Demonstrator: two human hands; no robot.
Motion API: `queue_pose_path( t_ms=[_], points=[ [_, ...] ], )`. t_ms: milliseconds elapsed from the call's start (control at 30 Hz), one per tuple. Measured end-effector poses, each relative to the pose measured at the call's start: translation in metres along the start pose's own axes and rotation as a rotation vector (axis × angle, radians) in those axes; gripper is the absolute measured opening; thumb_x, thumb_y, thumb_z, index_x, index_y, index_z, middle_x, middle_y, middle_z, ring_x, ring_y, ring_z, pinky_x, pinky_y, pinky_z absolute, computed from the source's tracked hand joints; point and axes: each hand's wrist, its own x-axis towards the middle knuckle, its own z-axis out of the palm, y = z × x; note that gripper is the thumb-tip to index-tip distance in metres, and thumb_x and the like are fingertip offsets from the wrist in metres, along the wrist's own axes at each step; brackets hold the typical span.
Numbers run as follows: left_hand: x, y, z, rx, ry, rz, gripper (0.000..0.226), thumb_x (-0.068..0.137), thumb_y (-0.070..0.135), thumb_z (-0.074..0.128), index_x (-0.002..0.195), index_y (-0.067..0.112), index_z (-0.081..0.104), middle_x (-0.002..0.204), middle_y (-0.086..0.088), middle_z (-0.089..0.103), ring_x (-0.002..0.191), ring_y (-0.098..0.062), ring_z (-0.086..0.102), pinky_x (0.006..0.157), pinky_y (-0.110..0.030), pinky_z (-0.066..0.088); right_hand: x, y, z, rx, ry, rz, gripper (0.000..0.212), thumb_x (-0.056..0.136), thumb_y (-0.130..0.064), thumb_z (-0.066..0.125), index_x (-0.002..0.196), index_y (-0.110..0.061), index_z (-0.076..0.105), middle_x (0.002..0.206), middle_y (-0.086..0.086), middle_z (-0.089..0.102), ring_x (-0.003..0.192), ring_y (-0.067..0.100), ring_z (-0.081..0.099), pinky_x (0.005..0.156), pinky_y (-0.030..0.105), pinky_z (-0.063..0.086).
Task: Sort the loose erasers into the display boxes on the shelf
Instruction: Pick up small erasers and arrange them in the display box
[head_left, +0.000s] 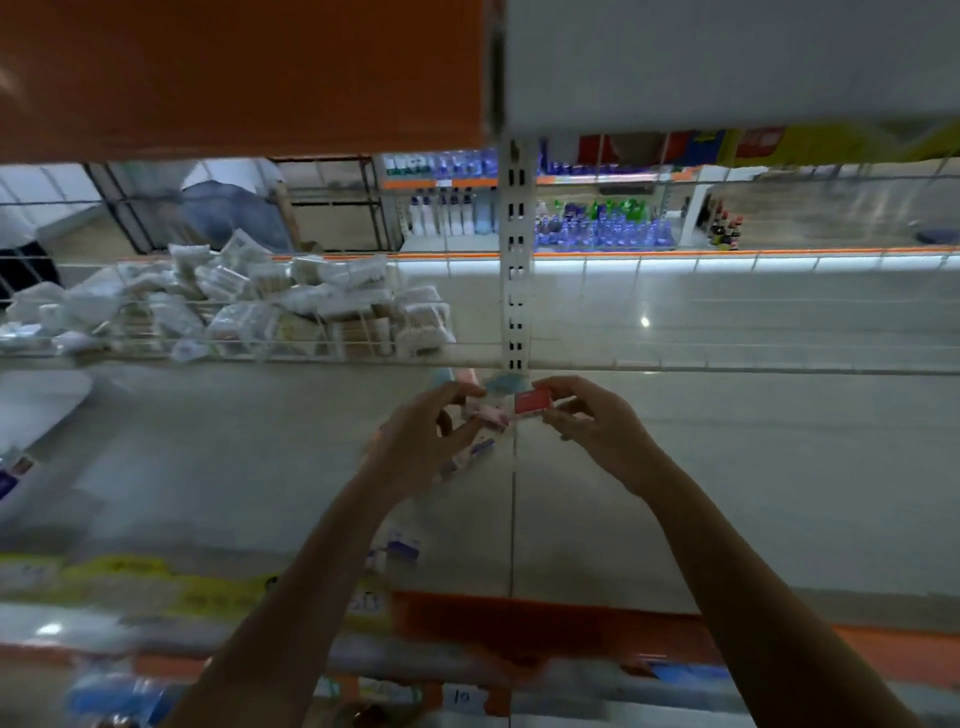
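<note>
Erasers in hand, mid-sort

Red-sleeved eraser (533, 403): pinched by right hand (597, 431), just above frame centre. Left hand (423, 444), at its 9 o'clock, fingers curled round several small erasers (485, 415). Loose eraser packs (402, 545) lie on shelf (208, 467) at 7 o'clock. Display boxes: not discernible. Step, as judged: gathering and sorting; next move needs the matching box found.

eraser (532, 402): red and white
shelf (727, 467): pale grey
shelf front edge (519, 623): orange
packets (311, 306): white
</note>
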Motion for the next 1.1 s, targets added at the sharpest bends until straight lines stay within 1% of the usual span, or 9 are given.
queue_pose_path(
  t_ms=[100,200,333,467,567,700,900,967,1100],
  points=[
    [-0.028,-0.008,-0.026,-0.135,0.041,-0.095,0.018,0.088,0.027,0.063,0.089,0.045,0.059,0.083,0.021,0.065,0.067,0.0,0.061,0.058,-0.012,0.046,-0.006,-0.021,0.03,0.175,-0.039,0.007,0.01,0.088,-0.018,0.06,0.096,-0.024,0.059,0.092,-0.005,0.064,0.077,0.004,0.062,0.065,0.022,0.052],
    [-0.056,-0.018,-0.052,-0.256,0.078,-0.197,0.014,0.09,0.026,0.06,0.083,0.037,0.062,0.063,0.02,0.064,0.054,0.002,0.057,0.051,-0.015,0.045,-0.009,-0.043,0.069,0.362,-0.035,0.039,0.011,0.085,-0.022,0.06,0.092,-0.014,0.06,0.089,0.004,0.067,0.077,0.012,0.066,0.062,0.023,0.053],
    [-0.097,-0.042,-0.091,-0.349,0.131,-0.278,0.013,0.087,0.034,0.058,0.078,0.028,0.062,0.064,0.0,0.067,0.047,-0.01,0.046,0.049,-0.027,0.039,-0.013,-0.074,0.132,0.462,-0.014,0.094,0.016,0.089,-0.017,0.057,0.091,0.0,0.057,0.082,0.014,0.067,0.065,0.015,0.065,0.054,0.022,0.052],
    [-0.143,-0.073,-0.141,-0.438,0.211,-0.366,0.027,0.083,0.044,0.056,0.075,0.019,0.06,0.06,0.002,0.066,0.044,-0.01,0.045,0.045,-0.02,0.037,-0.021,-0.106,0.2,0.552,-0.059,0.155,0.013,0.089,-0.014,0.056,0.085,-0.004,0.05,0.073,0.016,0.064,0.053,0.014,0.063,0.046,0.021,0.049],
    [-0.177,-0.101,-0.181,-0.427,0.265,-0.427,0.022,0.091,0.031,0.058,0.072,0.02,0.059,0.057,0.003,0.065,0.04,-0.007,0.045,0.042,-0.016,0.034,-0.029,-0.13,0.249,0.596,-0.124,0.152,0.008,0.091,-0.009,0.053,0.086,-0.007,0.047,0.068,0.015,0.063,0.049,0.016,0.061,0.042,0.022,0.047],
    [-0.223,-0.127,-0.235,-0.456,0.337,-0.473,0.012,0.093,0.019,0.054,0.086,0.019,0.064,0.056,0.002,0.062,0.04,-0.003,0.045,0.041,-0.013,0.033,-0.04,-0.157,0.308,0.56,-0.229,0.106,0.004,0.093,-0.009,0.051,0.092,-0.009,0.055,0.072,0.016,0.065,0.058,0.021,0.062,0.049,0.025,0.05],
    [-0.276,-0.166,-0.3,-0.502,0.356,-0.51,0.02,0.097,0.018,0.048,0.102,0.019,0.067,0.063,0.0,0.06,0.045,-0.006,0.044,0.042,-0.016,0.03,-0.053,-0.195,0.389,0.572,-0.358,0.118,0.003,0.087,-0.017,0.057,0.089,-0.017,0.059,0.075,0.007,0.069,0.063,0.02,0.065,0.054,0.03,0.054],
    [-0.29,-0.178,-0.316,-0.552,0.345,-0.523,0.017,0.095,0.019,0.051,0.105,0.016,0.065,0.066,0.001,0.06,0.047,-0.006,0.044,0.042,-0.016,0.029,-0.055,-0.207,0.412,0.631,-0.422,0.141,0.018,0.076,-0.023,0.062,0.092,-0.015,0.059,0.081,0.01,0.069,0.069,0.027,0.064,0.06,0.036,0.055],
    [-0.309,-0.204,-0.347,-0.542,0.289,-0.526,0.028,0.086,0.011,0.064,0.105,0.031,0.062,0.07,0.008,0.064,0.056,-0.006,0.046,0.046,-0.016,0.033,-0.045,-0.225,0.451,0.596,-0.516,0.131,0.033,0.066,-0.021,0.069,0.096,-0.016,0.058,0.086,0.015,0.07,0.075,0.032,0.062,0.069,0.042,0.051]
  ],
)
